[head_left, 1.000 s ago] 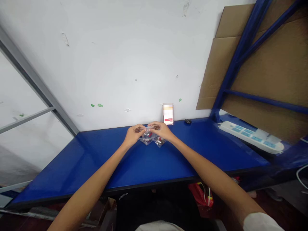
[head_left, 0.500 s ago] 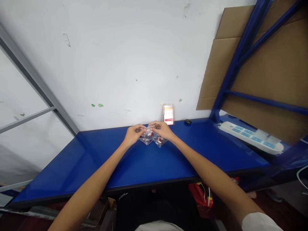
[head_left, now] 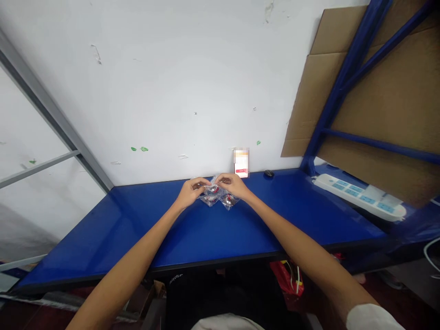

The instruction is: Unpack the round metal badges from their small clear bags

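Observation:
Both arms reach forward over the blue table (head_left: 213,238). My left hand (head_left: 191,191) has thumb and fingers closed on the left side of a clear plastic bag (head_left: 213,189), which holds a shiny metal item with red parts. At the bag's right side, my right hand (head_left: 233,184) pinches the plastic between thumb and fingertips. Another clear bag (head_left: 229,200) with a round, silvery and red item lies on the table just below my right hand. Further wrapped pieces sit close under the held bag; crinkled plastic and my fingers partly hide them, so their exact kind is unclear.
Against the white wall leans a lit phone-like screen (head_left: 241,164), with a black computer mouse (head_left: 268,173) to its right. A white power strip (head_left: 359,196) lies by the blue metal frame (head_left: 325,117) and cardboard (head_left: 302,103). Below the table edge hangs a red bag (head_left: 287,277).
My fingertips have shifted slightly on the held bag, and its plastic now stands up a little higher between them. Both arms stay nearly in place.

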Motion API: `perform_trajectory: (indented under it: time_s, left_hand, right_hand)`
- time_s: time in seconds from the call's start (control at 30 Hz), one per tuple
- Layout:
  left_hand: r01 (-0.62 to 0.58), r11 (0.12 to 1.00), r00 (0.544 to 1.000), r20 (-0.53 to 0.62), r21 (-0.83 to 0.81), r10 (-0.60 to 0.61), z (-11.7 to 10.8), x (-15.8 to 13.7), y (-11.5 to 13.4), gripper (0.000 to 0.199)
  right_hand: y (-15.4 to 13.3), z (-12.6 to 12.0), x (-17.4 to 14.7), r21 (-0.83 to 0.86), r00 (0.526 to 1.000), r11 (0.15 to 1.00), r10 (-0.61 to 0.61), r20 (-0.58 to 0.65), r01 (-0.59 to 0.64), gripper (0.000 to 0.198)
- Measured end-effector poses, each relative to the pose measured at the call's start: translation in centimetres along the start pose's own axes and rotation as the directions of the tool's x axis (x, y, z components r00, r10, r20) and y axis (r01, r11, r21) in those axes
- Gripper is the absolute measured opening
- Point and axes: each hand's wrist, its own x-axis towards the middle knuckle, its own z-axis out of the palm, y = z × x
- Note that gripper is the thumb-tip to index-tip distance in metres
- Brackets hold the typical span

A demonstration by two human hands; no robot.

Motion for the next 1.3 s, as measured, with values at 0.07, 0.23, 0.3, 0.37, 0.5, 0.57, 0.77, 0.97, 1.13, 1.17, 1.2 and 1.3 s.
perform_trajectory:
  time_s: [0.07,0.23,0.3,0.37,0.5,0.57,0.77,0.97,1.13,1.17,1.2,1.3]
  left_hand:
    - [-0.030,0.999,0.999,0.035,0.011,0.030,-0.2,0.0,-0.1,0.023]
    - [-0.013,0.998,0.999,-0.030,0.060,0.015,0.1,0.1,-0.5,0.023]
    - [0.030,0.998,0.996,-0.081,0.058,-0.025,0.3,0.2,-0.8,0.023]
    - [0.067,0.997,0.993,-0.103,0.035,-0.063,0.5,0.3,-1.0,0.024]
    - [0.047,0.999,0.993,-0.108,0.021,-0.045,0.8,0.2,-1.2,0.026]
    - [0.024,0.999,0.994,-0.104,0.027,-0.022,1.0,0.1,-1.3,0.025]
    - [0.015,0.997,0.995,-0.100,0.079,-0.007,1.1,0.0,-1.3,0.029]
    - [0.065,0.990,0.997,0.026,0.129,-0.069,0.7,0.0,-1.0,0.033]
    - [0.102,0.980,0.994,-0.060,0.174,-0.093,-0.2,0.4,-2.0,0.035]
    - [0.115,0.975,0.990,-0.098,0.190,-0.098,-0.6,0.5,-2.4,0.034]
    - [0.133,0.968,0.984,-0.149,0.211,-0.102,-1.2,0.6,-2.8,0.033]
    - [0.168,0.933,0.945,-0.322,0.319,-0.060,-3.6,0.8,-4.2,0.028]
  right_hand:
    - [0.1,0.0,-0.1,-0.004,1.000,1.000,0.007,-0.005,-0.007,0.014]
    - [-0.3,-0.7,-0.2,-0.007,0.998,1.000,0.027,0.051,-0.027,0.017]
    - [-0.4,-1.1,-0.2,0.036,0.992,0.999,0.015,0.122,-0.020,0.021]
    - [-0.5,-1.2,-0.2,0.070,0.988,0.997,0.014,0.155,-0.025,0.025]
    - [-0.1,-0.6,-0.2,0.035,0.996,0.997,0.064,0.061,-0.066,0.029]
    - [0.2,0.0,-0.2,0.025,0.996,0.996,0.082,0.024,-0.083,0.033]
    - [0.1,0.5,-0.2,-0.016,0.996,0.995,0.094,0.011,-0.094,0.027]
    - [0.1,0.5,-0.1,0.052,0.996,0.995,0.082,-0.034,-0.081,0.025]
    - [0.1,0.3,0.0,0.022,0.996,0.998,0.067,-0.065,-0.066,0.027]
    - [0.2,0.2,0.1,0.021,0.994,0.997,0.075,-0.079,-0.074,0.028]
    - [0.3,-0.1,0.1,0.022,0.992,0.996,0.088,-0.096,-0.086,0.029]
    - [1.0,-1.2,0.4,0.036,0.979,0.989,0.146,-0.142,-0.142,0.026]
